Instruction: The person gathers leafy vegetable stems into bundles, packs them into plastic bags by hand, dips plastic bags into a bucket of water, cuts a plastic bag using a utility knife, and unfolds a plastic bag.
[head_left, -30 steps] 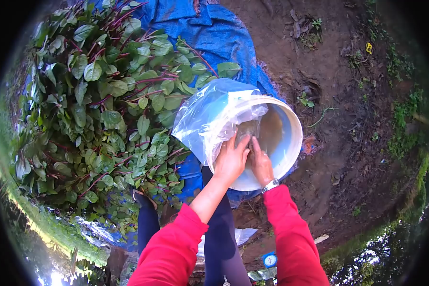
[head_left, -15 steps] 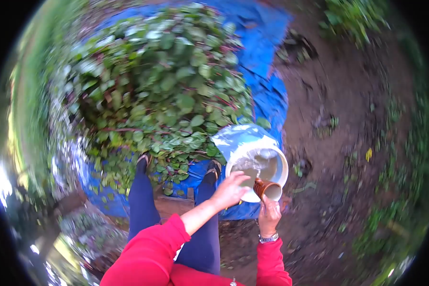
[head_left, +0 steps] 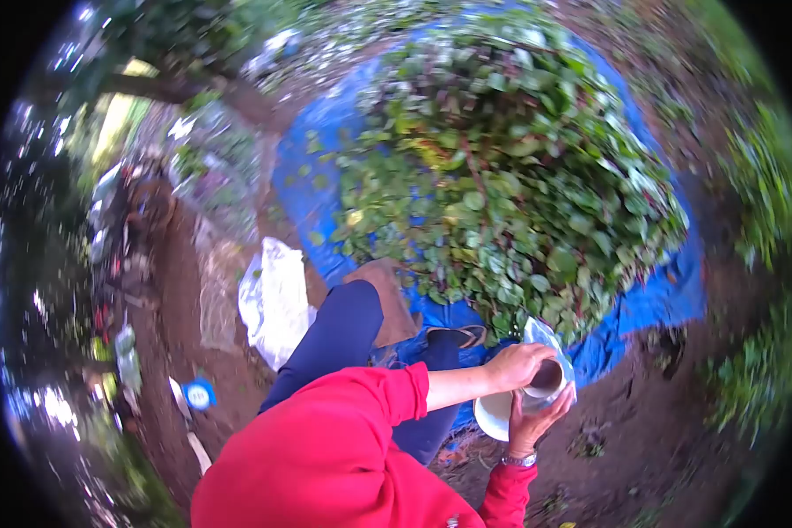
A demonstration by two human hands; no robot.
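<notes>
A brown mug (head_left: pixel 548 377), its round mouth facing up and brownish inside, sits between both my hands. My right hand (head_left: pixel 537 418) is wrapped around its lower side, thumb and fingers apart around it. My left hand (head_left: pixel 521 365) has its fingers curled at the upper rim of the mug; the fingertips are partly hidden. Below the hands stands a white bucket (head_left: pixel 493 417), mostly covered by my hands and arm. Clear bluish plastic (head_left: pixel 541 333) shows just beyond my left hand.
A big heap of green leafy vines (head_left: pixel 537 194) lies on a blue tarp (head_left: pixel 312 158). To the left are a white plastic sack (head_left: pixel 277 299), a blue round object (head_left: pixel 199 394) and a blurred branch (head_left: pixel 158 86). Bare soil (head_left: pixel 607 458) runs along the right.
My view has swung left, so the heap appears further right. My left hand, earlier spread over the bucket, has come to the mug's rim. The mug has turned mouth up.
</notes>
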